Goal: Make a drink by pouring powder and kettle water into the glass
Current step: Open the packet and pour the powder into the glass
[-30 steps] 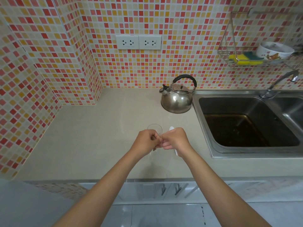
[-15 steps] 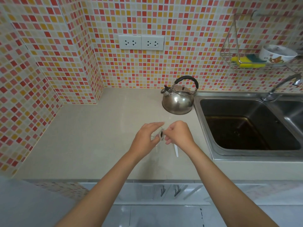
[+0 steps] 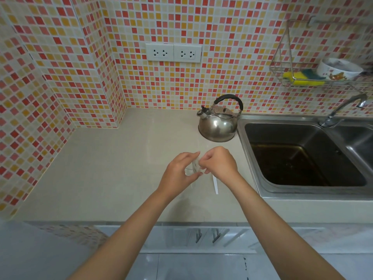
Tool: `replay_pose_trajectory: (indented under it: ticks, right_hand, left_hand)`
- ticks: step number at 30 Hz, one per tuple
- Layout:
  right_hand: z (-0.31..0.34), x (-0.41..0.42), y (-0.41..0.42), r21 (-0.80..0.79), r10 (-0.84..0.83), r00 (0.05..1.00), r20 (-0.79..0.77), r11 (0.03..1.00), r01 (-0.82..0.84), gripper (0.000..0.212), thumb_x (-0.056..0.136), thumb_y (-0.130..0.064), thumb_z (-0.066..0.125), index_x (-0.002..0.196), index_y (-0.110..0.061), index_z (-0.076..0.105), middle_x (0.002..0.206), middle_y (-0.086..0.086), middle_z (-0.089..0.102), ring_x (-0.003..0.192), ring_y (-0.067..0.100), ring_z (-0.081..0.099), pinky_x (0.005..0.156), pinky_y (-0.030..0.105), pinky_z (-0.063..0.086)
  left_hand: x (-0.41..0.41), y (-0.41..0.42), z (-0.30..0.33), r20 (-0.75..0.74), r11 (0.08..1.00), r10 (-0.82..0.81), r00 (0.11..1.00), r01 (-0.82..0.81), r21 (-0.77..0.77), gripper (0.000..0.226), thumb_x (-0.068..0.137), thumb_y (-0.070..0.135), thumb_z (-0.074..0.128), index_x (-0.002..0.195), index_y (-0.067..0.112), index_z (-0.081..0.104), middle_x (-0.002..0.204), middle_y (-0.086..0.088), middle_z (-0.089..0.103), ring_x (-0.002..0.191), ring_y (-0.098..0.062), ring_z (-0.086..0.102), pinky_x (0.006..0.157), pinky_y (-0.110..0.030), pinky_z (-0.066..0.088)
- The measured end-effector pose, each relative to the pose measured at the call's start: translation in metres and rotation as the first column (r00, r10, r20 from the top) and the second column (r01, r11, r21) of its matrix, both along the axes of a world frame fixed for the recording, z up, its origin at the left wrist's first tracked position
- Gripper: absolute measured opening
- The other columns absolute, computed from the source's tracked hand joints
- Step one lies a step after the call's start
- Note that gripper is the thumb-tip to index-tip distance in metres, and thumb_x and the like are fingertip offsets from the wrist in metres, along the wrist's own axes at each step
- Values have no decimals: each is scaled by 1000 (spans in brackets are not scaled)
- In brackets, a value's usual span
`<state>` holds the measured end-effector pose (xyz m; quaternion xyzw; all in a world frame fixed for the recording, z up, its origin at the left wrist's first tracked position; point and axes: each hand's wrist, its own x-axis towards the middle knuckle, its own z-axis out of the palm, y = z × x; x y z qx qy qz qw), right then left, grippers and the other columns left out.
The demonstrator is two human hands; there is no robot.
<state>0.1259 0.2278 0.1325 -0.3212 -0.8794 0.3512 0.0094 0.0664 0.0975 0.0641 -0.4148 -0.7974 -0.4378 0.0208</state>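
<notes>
The left hand (image 3: pixel 178 172) sits just below the middle of the view, its fingers curled round the clear glass (image 3: pixel 192 168), thumb on the near side, holding it over the counter (image 3: pixel 113 170). Whether the glass rests on the counter or is lifted a little, I cannot tell. Touching it at its 3 o'clock, the right hand (image 3: pixel 219 164) is closed in a pinch at the glass's mouth; what it pinches is hidden between the fingertips, likely the powder packet. A thin white strip (image 3: pixel 215 183) lies on the counter just beside the right wrist, at about 5 o'clock from the glass. The steel kettle (image 3: pixel 218 123) stands well apart at 1 o'clock from the hands, hard against the sink (image 3: pixel 302 154) to its right.

By my judgement the powder step is in hand, and no water has gone in yet. Next, the right hand must let go, reach up to the kettle's black handle, and tip the spout over the glass while the left keeps it steady.
</notes>
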Motion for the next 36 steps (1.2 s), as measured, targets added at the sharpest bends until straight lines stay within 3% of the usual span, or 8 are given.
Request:
replay_pose_trajectory:
  ticks: [6,12,15,18,21,27,31,36]
  right_hand:
    - [2,-1,0,215,82,997,-7,973,-78,14,74,-9,58,76,-9,72,75,10,74,71,28,71,67,34,58]
    - [-1,-3,10,-43,61,993,-100,997,-66,16,78,-9,57,73,-11,73,71,6,73,60,22,71,62,30,56]
    - [-3,-2,23,-186,14,982,-189,981,-50,15,82,-17,62,74,-11,74,67,2,72,58,23,70,50,22,43]
    - [-17,-1,46,-231,-112,969,-221,971,59,14,82,-19,65,74,-10,73,68,5,72,57,25,69,61,28,52]
    - [-49,0,63,-135,-215,973,-83,970,203,15,81,-16,63,76,-5,71,77,10,73,65,28,70,73,38,56]
    - [-113,-1,58,69,-182,969,167,983,172,26,83,-22,63,62,-13,49,63,1,52,59,23,51,46,22,30]
    - [-133,-6,54,129,-186,961,202,978,163,11,85,-20,59,78,-13,55,81,6,63,70,25,59,56,26,40]
    - [-142,-13,55,111,-227,950,215,972,207,12,85,-12,58,93,-6,64,96,11,69,86,31,66,63,28,46]
  left_hand:
    - [-3,-2,0,-5,999,11,1000,-11,52,40,81,15,72,120,15,66,104,1,70,96,-13,65,90,-30,53]
    - [-7,-2,1,99,992,49,994,-60,111,40,79,14,74,118,18,67,106,5,71,96,-2,63,90,-13,48]
    - [-13,-5,1,156,986,84,984,-105,129,39,76,17,76,115,19,69,106,8,71,98,2,62,89,-9,45]
    - [-22,-10,3,173,979,121,977,-146,141,39,76,16,76,114,19,69,104,10,70,98,4,62,89,-6,43]
    - [-30,-13,5,215,976,135,967,-167,140,39,76,15,75,115,20,68,104,9,69,98,7,60,91,-10,45]
    - [-36,-18,0,271,981,108,957,-146,125,39,80,13,71,118,21,66,103,11,63,99,-2,61,93,-20,49]
    - [-38,-21,-4,292,984,110,950,-146,104,38,81,11,71,118,18,67,102,4,61,94,-10,63,90,-27,53]
    - [-41,-23,-5,296,988,97,950,-128,87,39,81,11,72,118,19,66,102,2,60,88,-2,61,85,-17,52]
